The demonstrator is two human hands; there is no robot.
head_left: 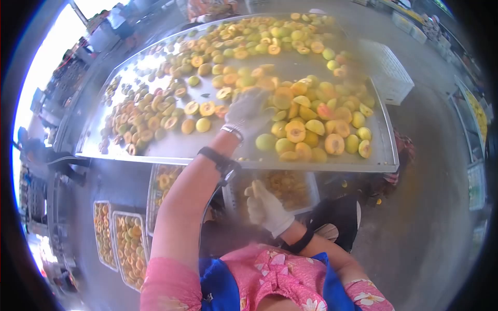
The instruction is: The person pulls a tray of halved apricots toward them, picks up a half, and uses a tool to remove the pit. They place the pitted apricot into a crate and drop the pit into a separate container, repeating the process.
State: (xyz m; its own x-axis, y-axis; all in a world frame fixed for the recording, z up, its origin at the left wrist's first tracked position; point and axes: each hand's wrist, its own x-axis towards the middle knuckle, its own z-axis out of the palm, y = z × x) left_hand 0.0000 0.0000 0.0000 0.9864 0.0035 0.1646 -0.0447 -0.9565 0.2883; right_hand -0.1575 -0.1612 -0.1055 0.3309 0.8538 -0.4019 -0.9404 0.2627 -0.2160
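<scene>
My left hand (249, 110), in a white glove, reaches over the metal table (218, 159) among halved yellow stone fruit (295, 131). Its fingers are smeared by motion beside the heap. Below the table's near edge, my right hand (268, 208) wears a white glove too; its fingers are curled closed, and I cannot tell what is in them. Under that hand sits a light-coloured crate (313, 193) with orange fruit pieces (285, 186) in it. Several halves lie cut side up, showing brown hollows or stones.
Trays of cut fruit (129, 243) stand on the floor at the lower left. A white plastic crate (391, 75) is past the table's right edge. A person (207, 8) is at the far side; another person (120, 23) is at the back left.
</scene>
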